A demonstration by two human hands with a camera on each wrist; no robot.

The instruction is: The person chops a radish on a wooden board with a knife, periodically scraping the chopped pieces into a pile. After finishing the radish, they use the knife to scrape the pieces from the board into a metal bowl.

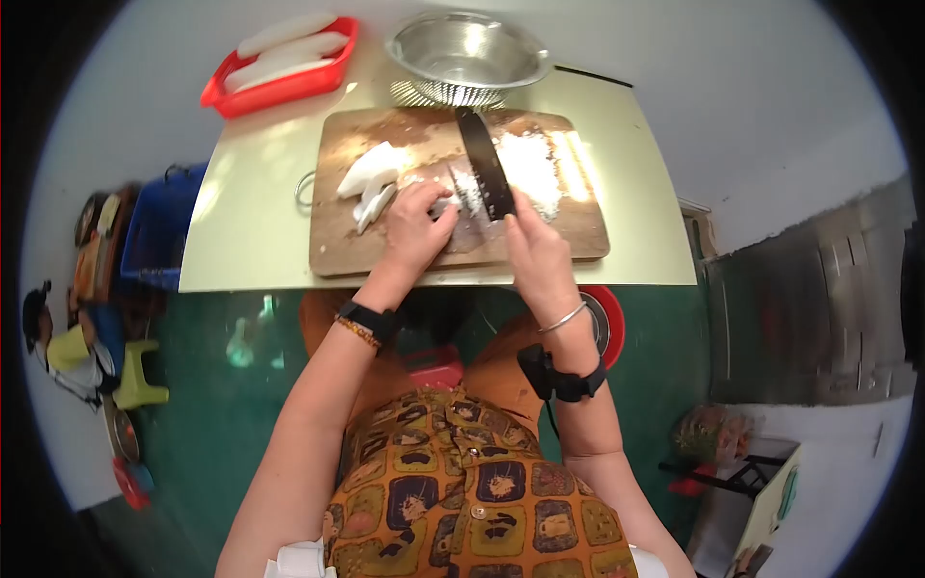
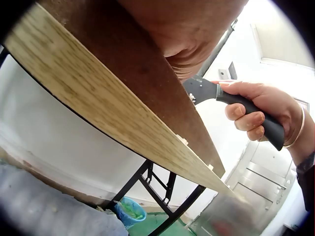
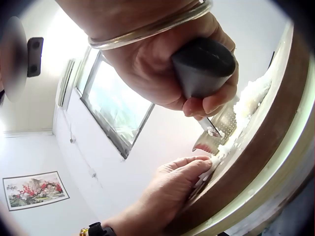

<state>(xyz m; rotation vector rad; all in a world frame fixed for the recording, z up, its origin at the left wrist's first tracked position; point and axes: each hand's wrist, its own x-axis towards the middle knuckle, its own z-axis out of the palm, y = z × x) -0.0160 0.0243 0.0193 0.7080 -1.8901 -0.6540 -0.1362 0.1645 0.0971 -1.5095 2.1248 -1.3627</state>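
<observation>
My right hand [image 1: 540,255] grips a kitchen knife [image 1: 485,164] by its black handle [image 2: 253,115], with the dark blade angled across the cutting board [image 1: 337,241]. Left of the blade, my left hand [image 1: 416,229] holds a white radish piece [image 1: 445,204] against the board, fingers bent and thumb beside it; most of that piece is hidden under the fingers. Finely chopped white radish [image 1: 530,173] lies heaped right of the knife, and small bits cling near the blade. Larger radish slabs [image 1: 369,175] lie on the board's left part.
Behind the board stands a metal bowl [image 1: 472,58] on a perforated colander [image 1: 453,93]. A red basket [image 1: 275,94] with several long white radishes stands at the back left. The board sits close to the pale table's [image 1: 636,231] front edge.
</observation>
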